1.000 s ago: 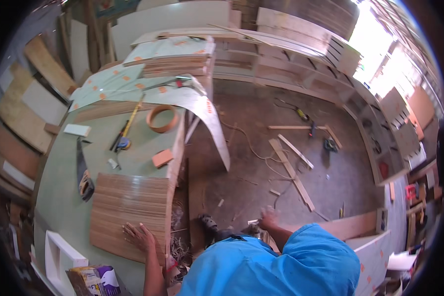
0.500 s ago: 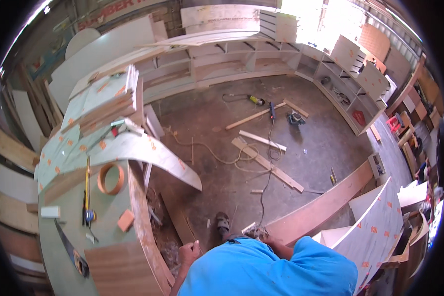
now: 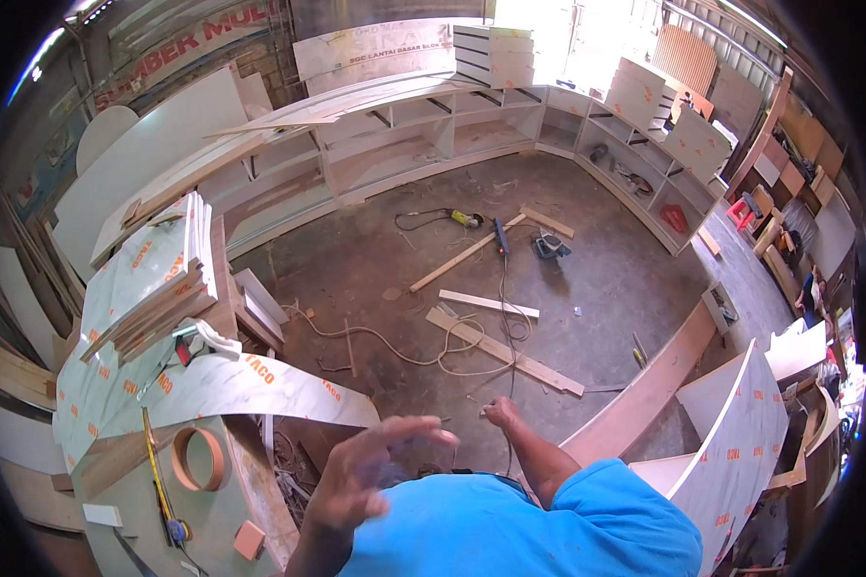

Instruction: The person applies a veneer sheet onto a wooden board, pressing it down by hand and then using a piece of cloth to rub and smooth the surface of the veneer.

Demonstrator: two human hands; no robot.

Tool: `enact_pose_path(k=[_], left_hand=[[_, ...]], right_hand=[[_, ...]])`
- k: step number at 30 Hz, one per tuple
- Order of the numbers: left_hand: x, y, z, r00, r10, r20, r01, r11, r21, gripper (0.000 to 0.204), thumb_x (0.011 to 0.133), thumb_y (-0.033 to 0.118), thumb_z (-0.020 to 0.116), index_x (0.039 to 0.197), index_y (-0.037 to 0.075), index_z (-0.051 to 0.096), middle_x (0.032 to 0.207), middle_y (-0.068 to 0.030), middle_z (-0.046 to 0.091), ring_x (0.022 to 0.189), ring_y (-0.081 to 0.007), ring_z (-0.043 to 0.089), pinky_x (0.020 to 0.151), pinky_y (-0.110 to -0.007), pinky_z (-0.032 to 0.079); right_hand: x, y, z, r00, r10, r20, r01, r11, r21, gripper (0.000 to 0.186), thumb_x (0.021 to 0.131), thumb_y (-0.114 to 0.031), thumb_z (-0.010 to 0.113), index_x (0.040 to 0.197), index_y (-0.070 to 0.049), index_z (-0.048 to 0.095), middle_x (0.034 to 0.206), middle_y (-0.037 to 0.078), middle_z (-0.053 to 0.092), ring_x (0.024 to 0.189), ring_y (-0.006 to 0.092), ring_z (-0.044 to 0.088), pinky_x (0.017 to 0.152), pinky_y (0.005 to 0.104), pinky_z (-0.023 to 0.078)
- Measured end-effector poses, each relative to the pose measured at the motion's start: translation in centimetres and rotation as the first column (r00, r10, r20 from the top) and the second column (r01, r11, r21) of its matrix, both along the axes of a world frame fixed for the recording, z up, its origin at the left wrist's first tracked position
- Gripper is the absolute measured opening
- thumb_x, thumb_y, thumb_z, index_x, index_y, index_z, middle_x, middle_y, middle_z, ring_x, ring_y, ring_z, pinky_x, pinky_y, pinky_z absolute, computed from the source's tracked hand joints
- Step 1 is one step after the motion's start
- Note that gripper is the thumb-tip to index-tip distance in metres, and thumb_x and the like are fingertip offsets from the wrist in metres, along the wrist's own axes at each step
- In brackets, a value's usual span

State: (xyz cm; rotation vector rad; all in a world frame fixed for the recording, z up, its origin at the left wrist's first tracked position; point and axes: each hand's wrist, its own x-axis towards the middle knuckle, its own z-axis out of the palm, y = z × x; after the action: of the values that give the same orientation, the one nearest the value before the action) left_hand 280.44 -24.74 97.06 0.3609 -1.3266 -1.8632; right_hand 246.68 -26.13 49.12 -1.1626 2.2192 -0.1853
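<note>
My left hand point(image 3: 368, 469) is raised in front of my blue shirt, its fingers spread and nothing between them. It is close to the curved end of a thin marble-patterned laminate sheet point(image 3: 289, 392) that hangs over the workbench's edge. Out ahead over the floor reaches my right hand point(image 3: 499, 413), its fingers drawn together. Something small and pale shows at its fingertips, too small to make out. A power cord point(image 3: 511, 385) runs along the floor just beyond that hand. Past it lie a long wooden strip point(image 3: 524, 361) and a loop of tan hose point(image 3: 394, 352).
On the green workbench at left lie a tape measure point(image 3: 177, 530), an edging roll point(image 3: 198, 459) and a small pinkish block point(image 3: 249, 540). An angle grinder point(image 3: 467, 220) and another power tool point(image 3: 549, 247) rest on the floor. Low shelf units point(image 3: 394, 159) curve around behind. A long board point(image 3: 645, 385) stands at right.
My left hand has risen from beside my waist and opened from a closed shape. My right hand has come forward from in front of my body. The view has swung a little right.
</note>
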Motion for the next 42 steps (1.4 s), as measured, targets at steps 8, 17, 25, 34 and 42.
enact_pose_path(k=[8, 17, 25, 34, 42], left_hand=[[1.7, -11.5, 5.0, 0.76, -0.51, -0.404, 0.324, 0.835, -0.444, 0.092, 0.083, 0.064, 0.069, 0.158, 0.026, 0.03, 0.144, -0.0391, 0.044, 0.144, -0.0568, 0.019, 0.116, -0.071, 0.006], [4.1, -30.8, 7.3, 0.621, -0.566, -0.542, 0.48, 0.821, -0.308, 0.078, 0.087, 0.058, 0.067, 0.152, 0.021, 0.045, 0.145, -0.0382, 0.044, 0.145, -0.0572, 0.015, 0.118, -0.064, -0.003], [3.6, -43.4, 2.2, 0.35, -0.547, -0.76, 0.322, 0.832, -0.451, 0.082, 0.082, 0.061, 0.07, 0.143, 0.009, 0.055, 0.145, -0.0394, 0.042, 0.145, -0.059, 0.015, 0.115, -0.066, -0.007], [1.1, -62.5, 3.9, 0.512, -0.589, -0.626, 0.652, 0.74, -0.163, 0.095, 0.082, 0.068, 0.063, 0.144, -0.001, 0.048, 0.144, -0.0399, 0.042, 0.141, -0.0595, 0.023, 0.113, -0.064, 0.006], [-7.5, -79.8, 5.7, 0.326, -0.669, -0.668, 0.826, 0.545, -0.143, 0.113, 0.081, 0.079, 0.053, 0.145, -0.013, 0.039, 0.144, -0.0412, 0.041, 0.135, -0.0598, 0.036, 0.108, -0.065, 0.03]], right_hand=[[4.6, -2.6, -2.7, 0.979, 0.172, 0.109, -0.185, 0.974, 0.127, 0.042, 0.084, -0.04, 0.062, 0.106, -0.006, 0.075, 0.116, 0.022, 0.068, 0.11, 0.0409, 0.065, 0.092, 0.0464, 0.053], [-4.5, -9.9, -5.1, 0.962, -0.25, 0.109, 0.171, 0.866, 0.47, 0.033, 0.082, -0.034, 0.065, 0.094, -0.006, 0.077, 0.092, 0.014, 0.074, 0.08, 0.0269, 0.073, 0.071, 0.0389, 0.058], [-4.0, -25.3, -1.2, 0.733, -0.628, 0.261, 0.565, 0.776, 0.279, 0.025, 0.09, -0.023, 0.067, 0.104, -0.003, 0.074, 0.085, 0.016, 0.073, 0.075, 0.0245, 0.074, 0.061, 0.0359, 0.06], [-3.5, -42.1, -4.4, 0.942, -0.246, 0.23, 0.161, 0.928, 0.336, 0.055, 0.077, -0.052, 0.074, 0.109, -0.008, 0.076, 0.11, 0.014, 0.074, 0.099, 0.0247, 0.071, 0.085, 0.0397, 0.054], [-11.5, -65.9, -7.7, 0.921, 0.389, -0.02, -0.347, 0.843, 0.411, 0.029, 0.09, -0.035, 0.059, 0.087, -0.011, 0.077, 0.094, 0.016, 0.073, 0.094, 0.0304, 0.07, 0.082, 0.0447, 0.056]])
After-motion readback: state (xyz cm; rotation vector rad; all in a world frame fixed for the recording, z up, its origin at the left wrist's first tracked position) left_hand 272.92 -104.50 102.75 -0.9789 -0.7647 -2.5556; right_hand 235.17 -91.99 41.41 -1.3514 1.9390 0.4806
